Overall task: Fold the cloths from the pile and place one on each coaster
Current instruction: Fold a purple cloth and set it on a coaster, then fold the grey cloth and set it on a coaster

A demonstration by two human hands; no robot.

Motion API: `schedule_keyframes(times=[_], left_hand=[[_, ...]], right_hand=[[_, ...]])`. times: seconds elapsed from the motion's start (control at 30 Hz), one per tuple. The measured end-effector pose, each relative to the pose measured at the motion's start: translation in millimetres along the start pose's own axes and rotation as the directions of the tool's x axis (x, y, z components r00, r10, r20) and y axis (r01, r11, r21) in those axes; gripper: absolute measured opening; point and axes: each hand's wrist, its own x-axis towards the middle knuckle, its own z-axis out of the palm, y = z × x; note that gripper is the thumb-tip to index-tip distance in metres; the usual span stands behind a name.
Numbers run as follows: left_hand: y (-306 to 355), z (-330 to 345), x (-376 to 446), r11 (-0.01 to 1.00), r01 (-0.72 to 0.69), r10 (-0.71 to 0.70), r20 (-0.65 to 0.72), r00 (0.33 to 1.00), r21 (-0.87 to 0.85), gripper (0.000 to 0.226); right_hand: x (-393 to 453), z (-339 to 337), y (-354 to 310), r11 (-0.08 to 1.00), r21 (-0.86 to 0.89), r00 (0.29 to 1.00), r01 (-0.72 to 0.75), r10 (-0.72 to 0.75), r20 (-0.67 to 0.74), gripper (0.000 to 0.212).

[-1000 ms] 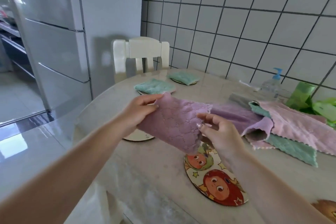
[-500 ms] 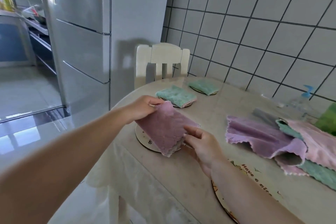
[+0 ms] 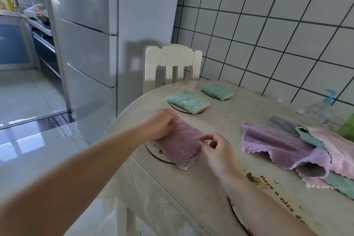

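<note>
A folded purple cloth [image 3: 179, 144] lies on a round coaster [image 3: 155, 153] near the table's left edge. My left hand [image 3: 160, 125] rests on its far left end, fingers curled over the cloth. My right hand [image 3: 214, 147] is at its right edge, thumb and finger pinched close together beside the fabric. Two folded teal cloths [image 3: 187, 100] [image 3: 217, 91] sit on two coasters farther back. The pile [image 3: 298, 149] of purple, pink, teal and grey cloths lies to the right. A printed coaster [image 3: 266, 195] is partly under my right forearm.
A white chair [image 3: 172, 65] stands behind the oval table [image 3: 226, 119]. A grey fridge [image 3: 90, 30] fills the left. A clear pump bottle [image 3: 323, 107] and something green [image 3: 346, 126] stand by the tiled wall at the right.
The purple cloth was held in the air by both hands; now it lies flat on the coaster. My head turned left, so the pile sits farther right in view.
</note>
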Motion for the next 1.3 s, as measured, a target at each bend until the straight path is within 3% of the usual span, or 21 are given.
schedule_keyframes(times=[0.1, 0.13, 0.2, 0.3, 0.4, 0.47, 0.6, 0.67, 0.8, 0.93, 1.13, 1.2, 1.3], left_hand=[[17.2, 15.4, 6.2, 0.98, -0.113, 0.084, 0.171, 0.982, 0.166, 0.039], [18.6, 17.9, 4.6, 0.969, -0.13, 0.085, 0.214, 0.973, 0.208, 0.044], [15.6, 19.6, 2.3, 0.963, -0.085, 0.017, 0.26, 0.966, 0.255, 0.048], [7.5, 19.5, 0.0, 0.963, -0.011, -0.071, 0.291, 0.954, 0.27, 0.057], [0.6, 20.3, -1.8, 0.952, -0.01, -0.079, 0.275, 0.958, 0.306, 0.059], [-0.4, 21.3, -1.6, 0.934, -0.046, -0.041, 0.235, 0.971, 0.356, 0.057], [19.7, 18.5, 2.2, 0.915, -0.094, 0.053, 0.115, 0.992, 0.391, 0.043], [44.0, 20.9, 6.4, 0.933, -0.154, 0.127, 0.103, 0.986, 0.325, 0.041], [112.0, 40.1, 17.9, 0.93, -0.332, 0.289, 0.245, 0.925, 0.156, 0.049], [159.8, 68.0, 30.4, 0.872, -0.444, 0.362, 0.338, 0.869, 0.208, 0.052], [173.9, 107.8, 55.5, 0.9, -0.351, 0.237, 0.385, 0.892, 0.259, 0.047], [173.6, 114.5, 60.9, 0.919, -0.318, 0.205, 0.404, 0.891, 0.233, 0.044], [177.0, 118.8, 70.0, 0.953, -0.282, 0.221, 0.379, 0.899, 0.113, 0.038]], right_hand=[[-2.9, 1.5, -0.2, 0.935, -0.281, 0.976, 0.215, -0.211, 0.046, 0.022], [-3.6, 6.1, 0.6, 0.877, -0.403, 0.965, 0.261, -0.222, 0.141, 0.035], [-5.6, 15.0, 1.7, 0.808, -0.527, 0.941, 0.263, -0.095, 0.324, 0.059], [-5.5, 21.0, 4.5, 0.766, -0.61, 0.903, 0.205, 0.093, 0.42, 0.069], [-4.3, 25.9, 5.3, 0.731, -0.636, 0.897, 0.246, 0.077, 0.436, 0.069], [-4.5, 22.1, 4.4, 0.769, -0.575, 0.9, 0.278, 0.0, 0.435, 0.066], [-7.9, -10.9, 7.1, 0.923, -0.268, 0.932, 0.276, -0.189, 0.309, 0.034], [-9.6, -33.6, 13.4, 0.927, -0.263, 0.945, 0.266, -0.198, 0.259, 0.027], [-13.4, -85.2, 36.1, 0.932, -0.287, 0.972, 0.22, -0.185, 0.145, 0.023], [-21.5, -132.6, 70.1, 0.941, -0.314, 0.989, 0.122, -0.144, -0.046, 0.019], [-37.0, -186.1, 114.5, 0.931, -0.35, 0.93, -0.107, -0.031, -0.367, 0.014], [-38.4, -194.7, 122.9, 0.914, -0.371, 0.925, -0.163, 0.01, -0.381, 0.017], [-35.6, -201.8, 131.7, 0.893, -0.411, 0.959, -0.185, 0.073, -0.274, 0.033]])
